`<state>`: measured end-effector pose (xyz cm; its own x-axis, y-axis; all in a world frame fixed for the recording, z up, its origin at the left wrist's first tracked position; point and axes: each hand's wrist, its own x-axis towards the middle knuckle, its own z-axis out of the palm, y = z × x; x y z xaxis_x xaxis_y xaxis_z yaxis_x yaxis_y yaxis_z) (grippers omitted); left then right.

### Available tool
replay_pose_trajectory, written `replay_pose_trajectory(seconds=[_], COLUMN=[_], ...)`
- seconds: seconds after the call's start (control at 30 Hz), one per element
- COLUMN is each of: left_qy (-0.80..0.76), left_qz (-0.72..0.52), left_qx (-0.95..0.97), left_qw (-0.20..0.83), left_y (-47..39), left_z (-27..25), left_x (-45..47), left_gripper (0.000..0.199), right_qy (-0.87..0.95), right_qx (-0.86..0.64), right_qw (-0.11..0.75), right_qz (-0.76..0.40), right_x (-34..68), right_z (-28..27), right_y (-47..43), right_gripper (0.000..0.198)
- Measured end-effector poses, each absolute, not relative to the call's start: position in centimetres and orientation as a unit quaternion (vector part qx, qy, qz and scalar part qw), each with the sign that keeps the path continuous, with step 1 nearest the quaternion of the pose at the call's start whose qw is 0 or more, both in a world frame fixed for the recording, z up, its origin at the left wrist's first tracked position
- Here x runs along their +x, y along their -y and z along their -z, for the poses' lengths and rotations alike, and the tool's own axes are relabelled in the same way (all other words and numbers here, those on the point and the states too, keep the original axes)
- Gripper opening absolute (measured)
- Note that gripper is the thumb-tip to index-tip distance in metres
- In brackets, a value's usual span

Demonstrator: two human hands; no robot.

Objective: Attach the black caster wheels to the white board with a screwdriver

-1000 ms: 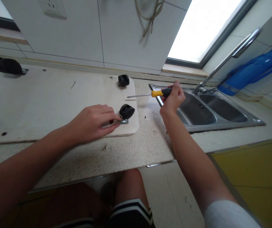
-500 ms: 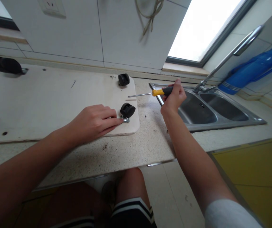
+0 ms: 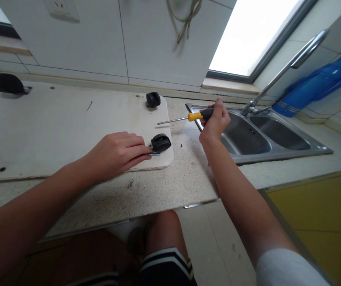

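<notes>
The left hand [image 3: 118, 153] lies flat on the wooden board [image 3: 54, 127], fingertips pinning the caster wheel [image 3: 160, 142] by its plate near the corner; the wheel has swivelled lower than a moment ago. The right hand [image 3: 214, 121] stays closed around the yellow-handled screwdriver [image 3: 188, 117], raised over the counter [image 3: 158, 186] beside the sink [image 3: 247, 139].

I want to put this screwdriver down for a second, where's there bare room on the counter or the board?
Bare counter lies between the board's right edge and the sink, in front of the right hand. The board is bare across its middle, behind the left hand. It is crowded at the near right corner, where the left hand's fingers meet the caster; another caster sits at the far corner.
</notes>
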<state>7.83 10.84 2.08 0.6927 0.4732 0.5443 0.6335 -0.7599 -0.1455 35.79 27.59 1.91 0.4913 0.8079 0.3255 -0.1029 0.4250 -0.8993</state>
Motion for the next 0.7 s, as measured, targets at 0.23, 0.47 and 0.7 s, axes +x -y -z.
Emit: replay_pose_trajectory(seconds=[0.23, 0.47, 0.7], left_qy=[0.295, 0.293, 0.288], left_qz=[0.245, 0.237, 0.243], left_qx=[-0.902, -0.900, -0.903], left_qw=[0.197, 0.218, 0.207], left_y=[-10.7, -10.6, -10.6], left_z=[-2.2, -2.0, -2.0], left_x=[8.1, 7.9, 7.9], left_gripper=[0.025, 0.022, 0.016], right_qy=[0.407, 0.417, 0.465], right_qx=[-0.430, -0.401, -0.403], right_qw=[0.741, 0.676, 0.627], right_qz=[-0.318, -0.456, -0.479], right_x=[35.8, 36.1, 36.6], right_z=[-2.0, -2.2, -3.4], right_y=[-27.5, -28.0, -27.2], right_gripper=[0.060, 0.068, 0.065])
